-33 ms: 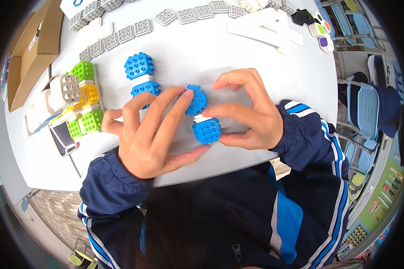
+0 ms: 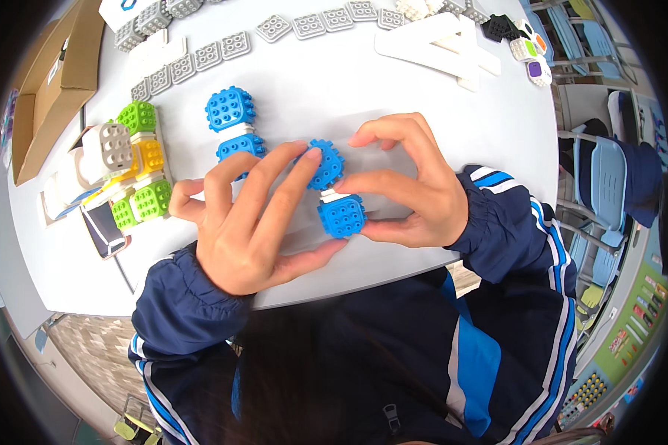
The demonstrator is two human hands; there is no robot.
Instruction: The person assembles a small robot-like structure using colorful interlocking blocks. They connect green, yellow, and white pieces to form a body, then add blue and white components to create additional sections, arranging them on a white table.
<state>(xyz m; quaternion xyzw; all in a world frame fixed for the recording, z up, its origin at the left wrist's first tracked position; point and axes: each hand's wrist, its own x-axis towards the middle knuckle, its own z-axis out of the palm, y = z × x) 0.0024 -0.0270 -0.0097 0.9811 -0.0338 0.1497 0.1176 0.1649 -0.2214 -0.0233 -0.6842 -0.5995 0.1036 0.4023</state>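
Observation:
Two blue studded blocks joined by a white connector form one piece in front of me: an upper blue block and a lower blue block. Fingertips of my left hand press on the upper block's left side, with the thumb at the bottom of the lower one. My right hand pinches the piece from the right, index finger at the white connector and thumb against the lower block. A similar blue pair stands just behind my left hand, which partly hides its lower block.
At the left stands an assembly of green, yellow and white blocks, with a dark phone-like slab beside it. Grey square plates line the back. White flat strips, black pieces and an open cardboard box lie farther out.

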